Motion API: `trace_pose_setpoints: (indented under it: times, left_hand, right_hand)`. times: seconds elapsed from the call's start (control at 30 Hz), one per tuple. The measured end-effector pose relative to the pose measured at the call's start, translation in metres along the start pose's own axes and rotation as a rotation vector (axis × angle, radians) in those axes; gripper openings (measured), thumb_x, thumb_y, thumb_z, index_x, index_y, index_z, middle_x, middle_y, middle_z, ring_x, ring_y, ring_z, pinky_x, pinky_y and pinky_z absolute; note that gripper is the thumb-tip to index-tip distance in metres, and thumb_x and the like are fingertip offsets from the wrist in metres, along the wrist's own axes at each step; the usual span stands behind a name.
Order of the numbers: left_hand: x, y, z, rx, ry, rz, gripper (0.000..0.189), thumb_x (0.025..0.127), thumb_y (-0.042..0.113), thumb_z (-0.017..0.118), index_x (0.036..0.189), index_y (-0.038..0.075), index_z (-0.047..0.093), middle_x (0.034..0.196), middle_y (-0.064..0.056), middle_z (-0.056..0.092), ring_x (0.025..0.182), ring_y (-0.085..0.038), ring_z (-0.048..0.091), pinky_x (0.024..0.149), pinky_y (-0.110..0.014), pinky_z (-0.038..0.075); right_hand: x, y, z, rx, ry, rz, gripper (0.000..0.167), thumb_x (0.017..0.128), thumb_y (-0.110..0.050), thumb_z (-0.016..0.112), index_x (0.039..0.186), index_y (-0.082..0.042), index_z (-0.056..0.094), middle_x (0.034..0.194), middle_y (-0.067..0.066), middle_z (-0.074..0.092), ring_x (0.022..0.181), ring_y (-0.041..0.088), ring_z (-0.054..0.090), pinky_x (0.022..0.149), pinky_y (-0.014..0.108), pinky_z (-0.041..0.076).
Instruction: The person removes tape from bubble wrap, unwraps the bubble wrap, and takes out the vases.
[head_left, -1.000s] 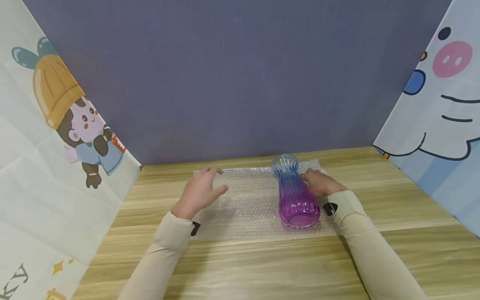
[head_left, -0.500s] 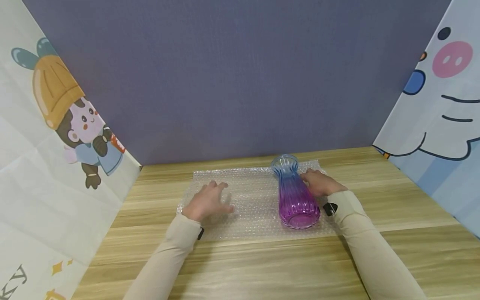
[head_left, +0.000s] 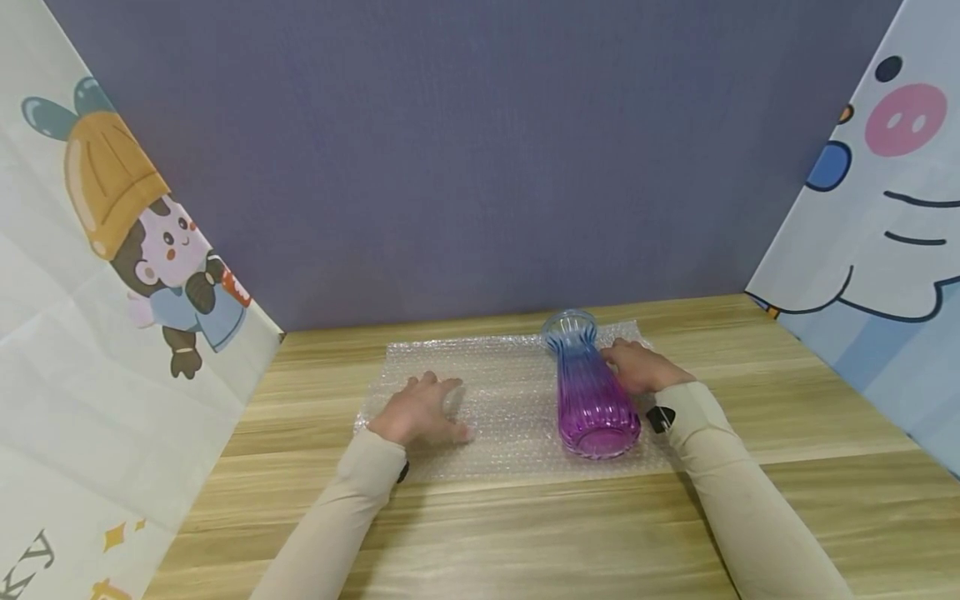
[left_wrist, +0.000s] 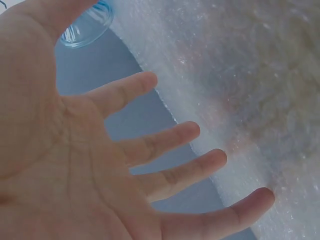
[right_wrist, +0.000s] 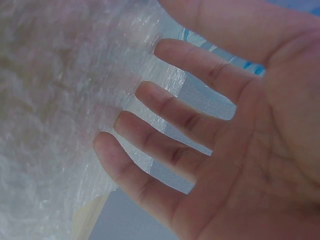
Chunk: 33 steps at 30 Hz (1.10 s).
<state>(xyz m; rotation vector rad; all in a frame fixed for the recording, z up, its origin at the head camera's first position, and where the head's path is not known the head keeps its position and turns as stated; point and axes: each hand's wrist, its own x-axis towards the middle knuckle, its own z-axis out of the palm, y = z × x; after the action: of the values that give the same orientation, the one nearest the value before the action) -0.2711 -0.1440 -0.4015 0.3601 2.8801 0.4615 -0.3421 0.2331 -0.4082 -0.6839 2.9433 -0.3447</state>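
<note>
A ribbed glass vase (head_left: pixel 596 400) rests on the right part of a flat bubble wrap sheet (head_left: pixel 510 408). Its purple base is nearest the person and its blue rim lies toward the back wall. My left hand (head_left: pixel 418 412) is over the sheet's left side, fingers spread and reaching toward the wrap. In the left wrist view the palm and straight fingers (left_wrist: pixel 215 159) show against the wrap. Beside the vase, on its right, is my right hand (head_left: pixel 637 367), partly hidden by the glass from the head. Its straight, spread fingers (right_wrist: pixel 150 137) overlap the wrap in the right wrist view.
The wood-grain table (head_left: pixel 525 533) runs under the sheet. A dark blue-grey wall (head_left: pixel 480 167) stands at the back. Printed cartoon panels close the left side (head_left: pixel 127 250) and right side (head_left: pixel 885 233).
My left hand has come down toward the person and a little to the right, from the sheet's far left corner to its left middle. The right hand and the vase have stayed put.
</note>
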Motion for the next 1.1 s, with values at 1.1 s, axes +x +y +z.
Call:
trace_pose_setpoints:
  times: [1.1]
  left_hand:
    - [-0.0016, 0.0051, 0.0023, 0.078, -0.061, -0.018, 0.09, 0.08, 0.06, 0.08, 0.155, 0.026, 0.046, 0.166, -0.01, 0.033, 0.151, -0.054, 0.023, 0.112, -0.074, 0.034]
  right_hand:
    - [-0.0037, 0.0021, -0.0062, 0.038, -0.041, -0.027, 0.046, 0.09, -0.03, 0.071, 0.129, -0.005, 0.068, 0.118, 0.021, 0.065, 0.112, 0.043, 0.062, 0.1, 0.063, 0.05]
